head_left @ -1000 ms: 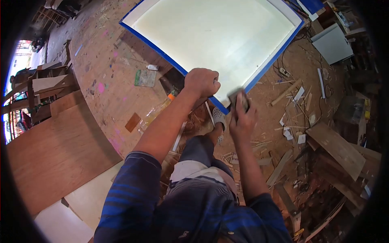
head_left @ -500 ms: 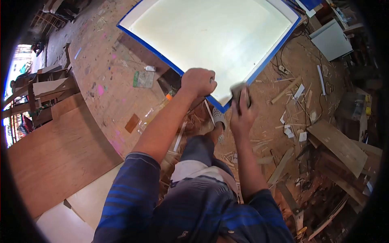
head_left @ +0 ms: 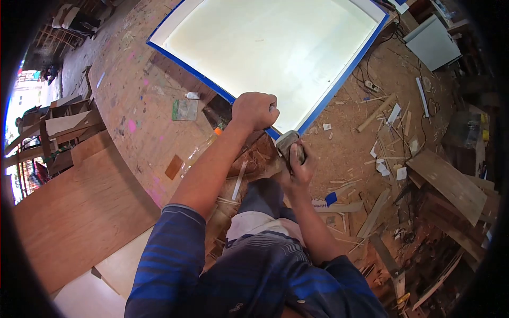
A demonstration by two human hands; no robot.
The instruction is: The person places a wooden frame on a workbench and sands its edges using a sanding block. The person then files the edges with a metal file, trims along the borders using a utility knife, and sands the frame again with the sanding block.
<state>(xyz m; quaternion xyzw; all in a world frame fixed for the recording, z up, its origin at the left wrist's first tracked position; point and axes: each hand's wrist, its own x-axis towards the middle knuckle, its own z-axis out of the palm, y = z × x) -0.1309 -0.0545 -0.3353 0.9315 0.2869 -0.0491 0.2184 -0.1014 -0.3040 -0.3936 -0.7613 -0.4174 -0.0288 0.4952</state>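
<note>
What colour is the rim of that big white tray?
The rim is blue; it shows best in the head view.

Blue-rimmed tray [head_left: 265, 61], far side off-frame

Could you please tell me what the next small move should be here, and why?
Probably slide the grey block in the right hand away from the body along the right-hand blue edge: the block is at the near corner of the white panel, and the left hand is closed at the panel's other near edge, which seems to steady it.
</note>
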